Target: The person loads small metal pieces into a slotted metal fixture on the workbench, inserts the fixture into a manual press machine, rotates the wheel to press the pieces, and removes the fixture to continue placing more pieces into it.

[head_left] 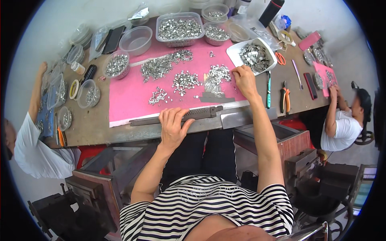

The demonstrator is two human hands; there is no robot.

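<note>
Containers crowd the far edge of the worktop point(92, 128): a rectangular clear tub point(179, 29) heaped with small silver metal pieces, two round bowls point(216, 33) with more of the same, an empty clear bowl point(136, 40), and a white tray point(252, 56) holding a shiny pile. A smaller round tub point(116, 65) at the left also carries metal pieces. Loose heaps of them point(161, 66) lie scattered on a pink mat point(128, 96). The right hand point(244, 79) rests on the mat beside the white tray, fingers curled down onto a small heap point(218, 73); whether it pinches anything I cannot tell. The left hand point(173, 124) lies flat and open on a long dark metal bar point(189, 115) at the near edge. Pliers point(285, 96) lie to the right. Other people sit at both ends.
</note>
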